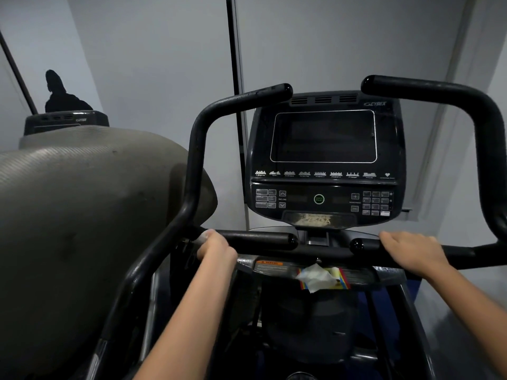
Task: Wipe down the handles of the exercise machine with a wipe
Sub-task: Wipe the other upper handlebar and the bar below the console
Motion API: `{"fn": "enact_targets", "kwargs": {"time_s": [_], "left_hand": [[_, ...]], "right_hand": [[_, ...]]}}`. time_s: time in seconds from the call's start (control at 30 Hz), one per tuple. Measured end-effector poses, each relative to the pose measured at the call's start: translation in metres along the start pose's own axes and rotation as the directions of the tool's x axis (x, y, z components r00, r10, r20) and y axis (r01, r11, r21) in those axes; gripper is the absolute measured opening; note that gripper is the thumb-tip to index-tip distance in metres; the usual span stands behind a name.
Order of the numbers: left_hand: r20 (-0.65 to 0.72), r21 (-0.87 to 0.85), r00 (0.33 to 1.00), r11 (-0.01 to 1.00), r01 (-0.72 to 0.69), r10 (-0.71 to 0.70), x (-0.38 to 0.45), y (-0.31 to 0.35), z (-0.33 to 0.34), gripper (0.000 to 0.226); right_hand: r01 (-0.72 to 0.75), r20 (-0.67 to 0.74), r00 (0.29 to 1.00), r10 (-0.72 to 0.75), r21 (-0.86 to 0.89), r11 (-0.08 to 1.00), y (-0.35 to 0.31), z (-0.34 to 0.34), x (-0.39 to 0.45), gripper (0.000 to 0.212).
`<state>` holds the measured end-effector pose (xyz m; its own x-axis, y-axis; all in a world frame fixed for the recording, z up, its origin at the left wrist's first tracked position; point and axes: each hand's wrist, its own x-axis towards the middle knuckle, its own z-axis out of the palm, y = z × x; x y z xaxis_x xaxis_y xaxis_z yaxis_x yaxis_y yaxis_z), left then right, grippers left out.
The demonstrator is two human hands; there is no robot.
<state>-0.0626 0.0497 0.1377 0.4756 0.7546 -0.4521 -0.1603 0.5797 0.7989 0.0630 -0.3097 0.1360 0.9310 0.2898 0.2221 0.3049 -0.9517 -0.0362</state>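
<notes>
My left hand (216, 246) curls around the left lower handle (258, 238), pinching a wipe (201, 238) against the bar near its outer bend. My right hand (411, 252) lies over the right lower handle (365, 244), fingers fairly straight, holding nothing. A crumpled wipe (318, 278) sits on the tray (274, 268) between the bars. Wipes are light, limp, probably damp: wrap fully around the rigid bar.
</notes>
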Motion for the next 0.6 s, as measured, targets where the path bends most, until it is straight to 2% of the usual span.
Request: {"fn": "enact_targets", "kwargs": {"time_s": [0.07,0.1,0.17,0.23,0.3,0.37,0.47,0.53,0.6], "left_hand": [[-0.063,-0.058,0.998,0.998,0.019,-0.022,-0.027,-0.016,0.005,0.026],[-0.048,-0.051,0.997,0.997,0.050,-0.052,-0.041,-0.027,0.010,0.027],[0.098,-0.065,0.992,0.995,0.081,-0.075,-0.052,-0.038,0.012,0.028],[0.177,-0.086,0.975,0.984,0.154,-0.137,-0.044,-0.030,0.010,0.028],[0.209,-0.056,0.958,0.975,0.214,-0.198,-0.026,-0.013,0.008,0.014],[0.207,-0.018,0.948,0.968,0.251,-0.242,-0.016,0.000,0.002,0.023],[0.200,0.007,0.959,0.979,0.202,-0.199,-0.010,0.006,-0.007,0.029],[0.180,-0.055,0.971,0.984,0.168,-0.156,-0.001,0.007,-0.011,0.024],[0.068,-0.088,0.995,0.993,0.081,-0.075,0.014,0.005,-0.011,0.032]], "right_hand": [[-0.008,-0.003,1.000,0.008,-0.013,1.000,-0.001,0.000,0.001,0.049],[-0.004,-0.006,1.000,0.004,-0.030,1.000,-0.001,0.000,0.001,0.046],[0.012,-0.014,1.000,-0.013,-0.062,0.998,0.000,0.001,-0.001,0.044],[0.022,-0.026,0.999,-0.024,-0.067,0.998,0.001,0.000,-0.002,0.046],[0.018,-0.028,0.999,-0.020,-0.063,0.998,0.000,0.000,-0.003,0.047],[0.017,-0.020,1.000,-0.019,-0.081,0.997,0.000,0.000,-0.003,0.042],[0.029,-0.031,0.999,-0.032,-0.097,0.995,0.000,0.000,-0.005,0.038],[0.020,-0.052,0.998,-0.023,-0.068,0.997,0.001,0.000,-0.006,0.039],[0.012,-0.063,0.998,-0.016,-0.060,0.998,0.000,0.000,-0.006,0.040]]}}
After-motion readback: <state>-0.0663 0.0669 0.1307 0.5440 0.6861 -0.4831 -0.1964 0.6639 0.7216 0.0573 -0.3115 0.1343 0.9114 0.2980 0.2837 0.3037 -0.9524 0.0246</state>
